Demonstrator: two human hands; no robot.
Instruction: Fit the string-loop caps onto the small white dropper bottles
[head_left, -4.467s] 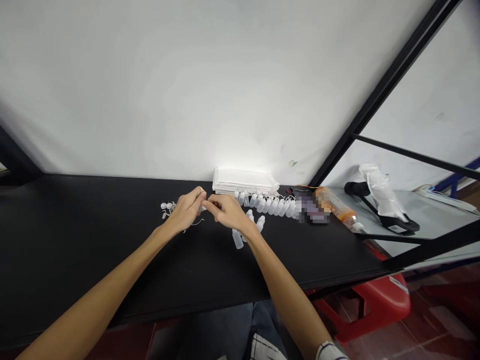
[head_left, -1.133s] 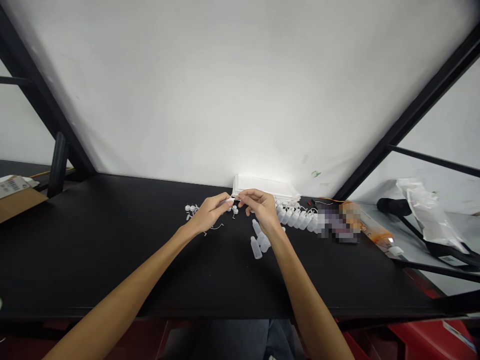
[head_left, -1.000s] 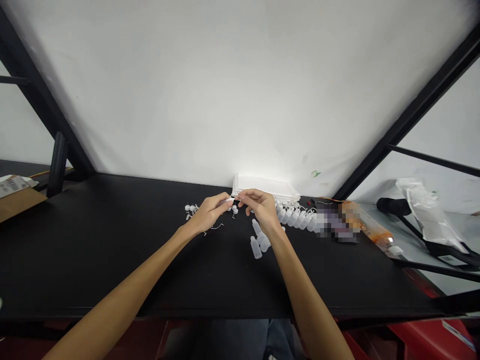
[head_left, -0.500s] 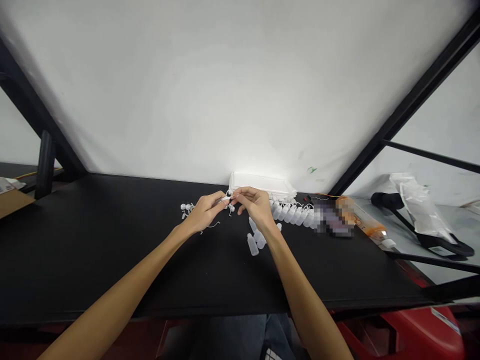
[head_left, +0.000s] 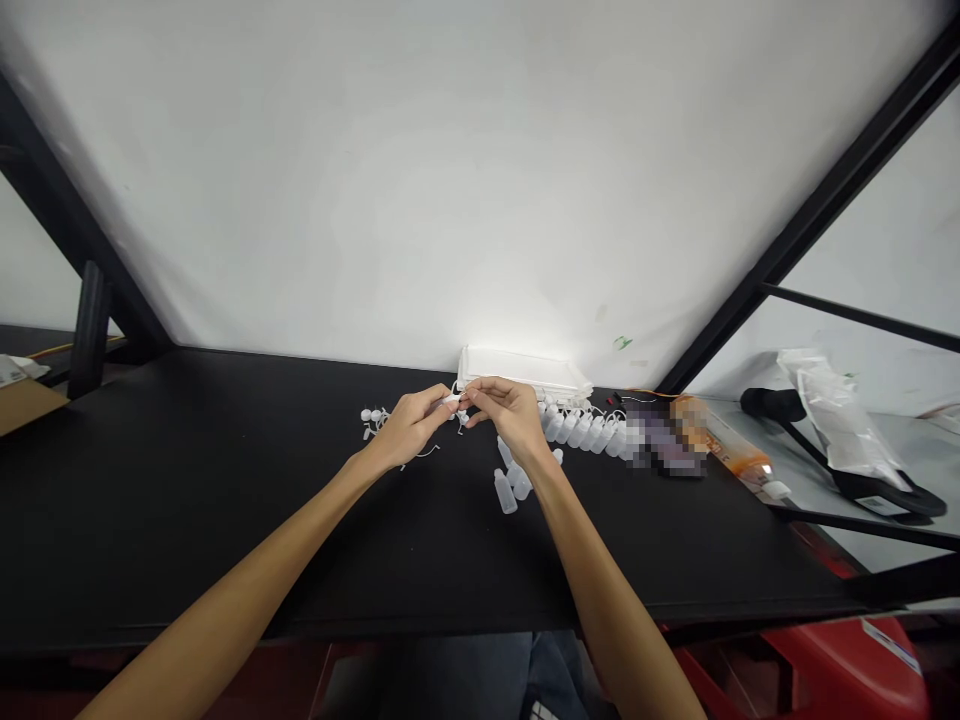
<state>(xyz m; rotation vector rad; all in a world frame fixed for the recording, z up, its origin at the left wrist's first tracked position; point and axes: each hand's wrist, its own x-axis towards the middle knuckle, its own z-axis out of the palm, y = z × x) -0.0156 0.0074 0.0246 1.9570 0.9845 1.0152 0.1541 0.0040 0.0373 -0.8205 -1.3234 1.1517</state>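
My left hand (head_left: 409,428) is closed around a small translucent white plastic bottle (head_left: 451,399), lying sideways and mostly hidden by the fingers. My right hand (head_left: 508,412) meets it from the right, thumb and forefinger pinched at the bottle's end on what looks like its small white cap; a thin white strap (head_left: 454,386) loops above. Below my right hand, several loose small bottles (head_left: 506,492) lie on the black table (head_left: 315,560). Beside my left hand are small white caps with thin straps (head_left: 367,414).
A row of small bottles with looped straps (head_left: 592,432) extends right of my right hand. Behind it lies a white flat stack (head_left: 525,368) against the wall. Farther right is an orange-labelled drink bottle (head_left: 739,455). A cardboard piece (head_left: 30,403) sits far left; a red stool (head_left: 847,665) stands below.
My right fingers have closed in on the end of the bottle in my left hand, and their spread has narrowed. My left hand has barely moved.
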